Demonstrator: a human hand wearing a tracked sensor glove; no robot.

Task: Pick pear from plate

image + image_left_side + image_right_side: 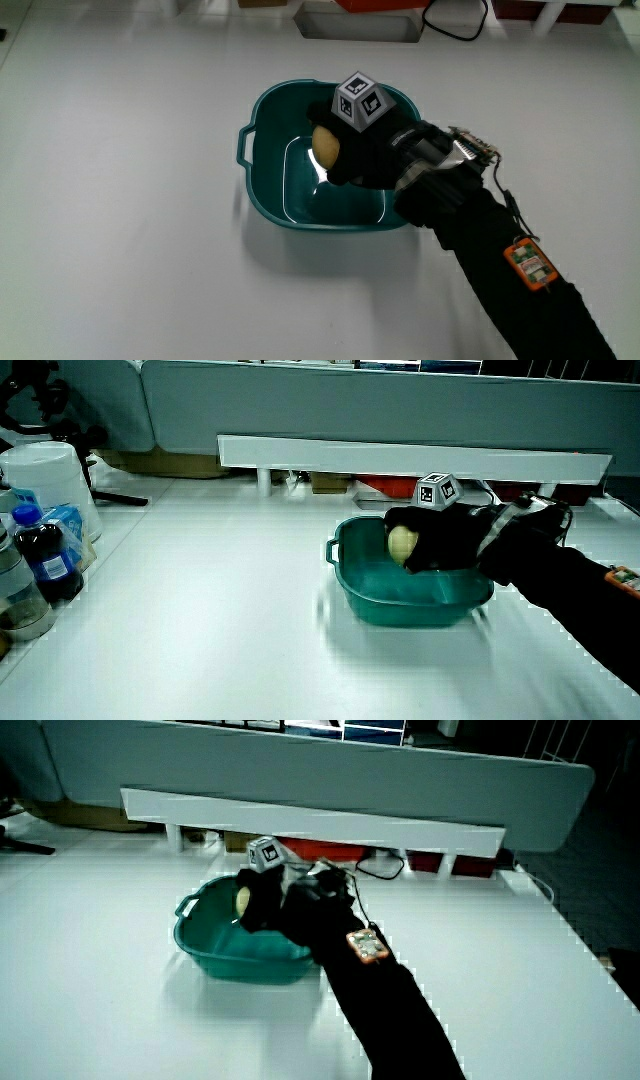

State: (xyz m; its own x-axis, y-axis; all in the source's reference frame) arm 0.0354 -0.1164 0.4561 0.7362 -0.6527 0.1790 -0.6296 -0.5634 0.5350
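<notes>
A teal basin with handles (262, 180) (360, 595) (205, 952) stands on the white table. The gloved hand (372, 150) (440, 535) (262, 900) is over the basin, its fingers curled around a pale yellow pear (325, 146) (401, 544) (242, 898). The pear is held above the basin's floor, at about rim height in both side views. Most of the pear is hidden by the glove. A patterned cube (358, 100) sits on the back of the hand.
A low white partition (400, 458) (320, 825) runs along the table's edge farthest from the person. Bottles (45, 555) and a white container (45, 485) stand at the table's edge in a side view. A black cable (455, 25) lies near the partition.
</notes>
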